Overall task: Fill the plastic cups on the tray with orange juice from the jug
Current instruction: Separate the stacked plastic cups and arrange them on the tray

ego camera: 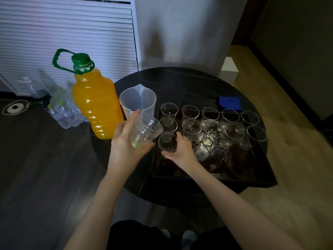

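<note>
Filling the centre of the frame, a round dark table [180, 82] carries a black tray [259, 179] with clear plastic cups [210, 113] standing in rows toward its upper edge. Left of centre stands a capped orange juice bottle [95, 105], with an empty clear jug [137, 100] just beside it. The left hand [124, 141] grips a tilted stack of cups [145, 131]; the right hand [182, 150] curls around a single cup [167, 142] on the tray's left side.
</note>
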